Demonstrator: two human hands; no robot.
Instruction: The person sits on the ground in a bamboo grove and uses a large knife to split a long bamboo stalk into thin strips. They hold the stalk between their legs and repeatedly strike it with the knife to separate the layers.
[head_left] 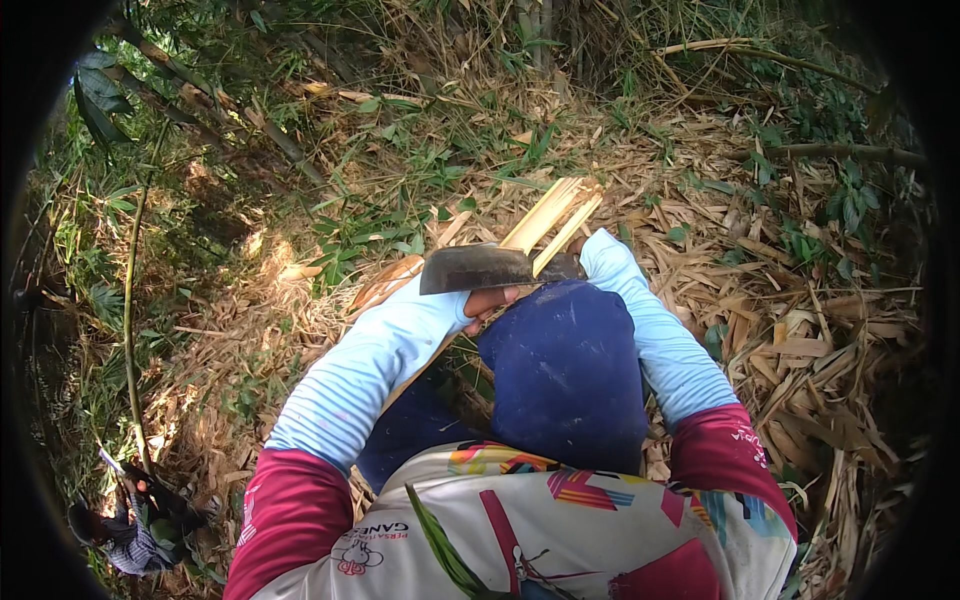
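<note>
A machete point(475, 269) with a broad dark blade lies crosswise through a pale bamboo piece point(546, 213). The bamboo's far end is split in two strips, with the blade set in the split. Under the blade, my left hand point(488, 303) is closed round the lower part of the bamboo, which runs back beside my left forearm. My right hand point(577, 246) is at the machete's right end, closed on it, though the sleeve covers most of its fingers. Just below both hands is my knee point(565, 370) in dark blue trousers.
Dry bamboo leaves and sheaths point(800, 330) cover the ground around me. Bamboo stems point(255, 125) lean at the upper left, and a thin upright stalk point(130, 310) stands at left. Another person point(140, 530) is low at the far left. Green shrubs point(853, 200) grow at right.
</note>
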